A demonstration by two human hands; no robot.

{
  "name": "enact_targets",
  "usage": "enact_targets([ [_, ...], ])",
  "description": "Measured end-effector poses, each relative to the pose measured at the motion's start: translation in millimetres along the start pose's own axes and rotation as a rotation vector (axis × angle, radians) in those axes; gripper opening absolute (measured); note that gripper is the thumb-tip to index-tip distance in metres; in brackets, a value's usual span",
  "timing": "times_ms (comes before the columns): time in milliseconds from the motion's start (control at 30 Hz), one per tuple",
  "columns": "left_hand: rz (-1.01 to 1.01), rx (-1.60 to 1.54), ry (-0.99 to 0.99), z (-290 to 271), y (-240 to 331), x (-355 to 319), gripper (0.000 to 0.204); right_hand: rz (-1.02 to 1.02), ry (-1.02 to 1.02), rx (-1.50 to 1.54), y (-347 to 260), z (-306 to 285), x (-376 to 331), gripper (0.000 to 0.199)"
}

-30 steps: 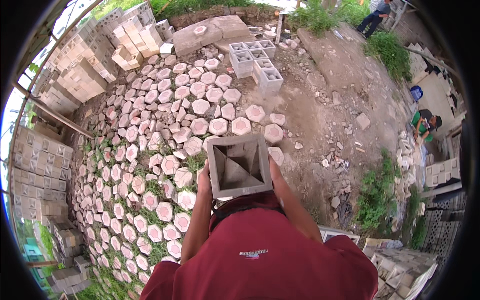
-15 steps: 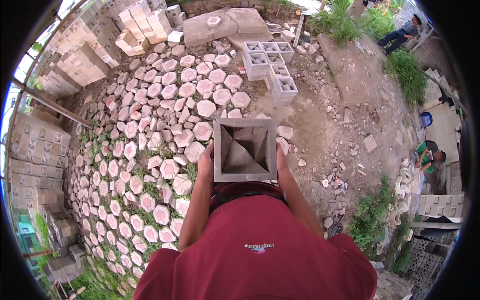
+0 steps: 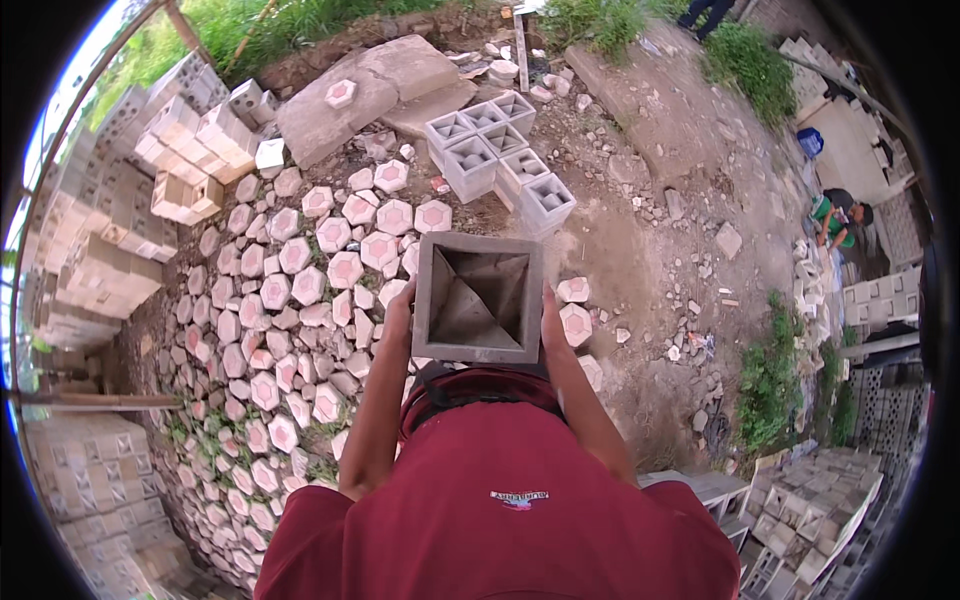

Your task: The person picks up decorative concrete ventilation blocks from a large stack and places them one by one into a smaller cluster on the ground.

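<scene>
A square grey concrete block [image 3: 480, 352] is held in front of my waist, its hollow top facing up and slanted faces showing inside. My left hand [image 3: 402, 308] presses on its left side. On the opposite side my right hand [image 3: 550, 318] grips it, fingers mostly hidden behind the block. Ahead, a cluster of similar hollow concrete blocks [image 3: 472, 157] stands on the dirt in an angled arrangement, the nearest one [image 3: 547, 200] just beyond the block I carry.
Loose hexagonal pavers [image 3: 275, 291] and rubble cover the ground to the left. Tall block stacks [image 3: 95, 262] line the left edge. A cracked concrete slab [image 3: 335, 112] lies at the far left. Bare dirt [image 3: 625, 255] with stones stretches right. A person in green [image 3: 835, 217] is at the far right.
I have moved forward and turned, so the block cluster appears closer and rotated. The concrete block stays between my hands. The standing person at the upper right is now mostly out of view.
</scene>
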State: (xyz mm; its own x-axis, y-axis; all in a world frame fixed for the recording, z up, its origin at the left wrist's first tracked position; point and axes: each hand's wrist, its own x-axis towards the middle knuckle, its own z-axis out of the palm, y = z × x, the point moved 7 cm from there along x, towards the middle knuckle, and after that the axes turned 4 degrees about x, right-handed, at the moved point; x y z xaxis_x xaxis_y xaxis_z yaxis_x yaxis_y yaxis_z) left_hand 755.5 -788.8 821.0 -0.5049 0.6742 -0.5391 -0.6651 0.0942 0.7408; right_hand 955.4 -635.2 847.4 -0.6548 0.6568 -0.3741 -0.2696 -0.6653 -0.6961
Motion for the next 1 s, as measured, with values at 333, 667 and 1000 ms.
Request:
enact_targets([
  [333, -0.148, -0.047, -0.160, 28, 83, 125, 0.048, 0.126, -0.004, -0.224, -35, 44, 101, 0.054],
  [667, -0.098, 0.105, -0.215, 77, 161, 331, 0.046, 0.202, -0.010, -0.523, -65, 12, 306, 0.056],
  [1000, -0.297, 0.338, -0.266, 84, 163, 505, 0.042, 0.450, 0.231, -0.455, -96, 38, 393, 0.040],
])
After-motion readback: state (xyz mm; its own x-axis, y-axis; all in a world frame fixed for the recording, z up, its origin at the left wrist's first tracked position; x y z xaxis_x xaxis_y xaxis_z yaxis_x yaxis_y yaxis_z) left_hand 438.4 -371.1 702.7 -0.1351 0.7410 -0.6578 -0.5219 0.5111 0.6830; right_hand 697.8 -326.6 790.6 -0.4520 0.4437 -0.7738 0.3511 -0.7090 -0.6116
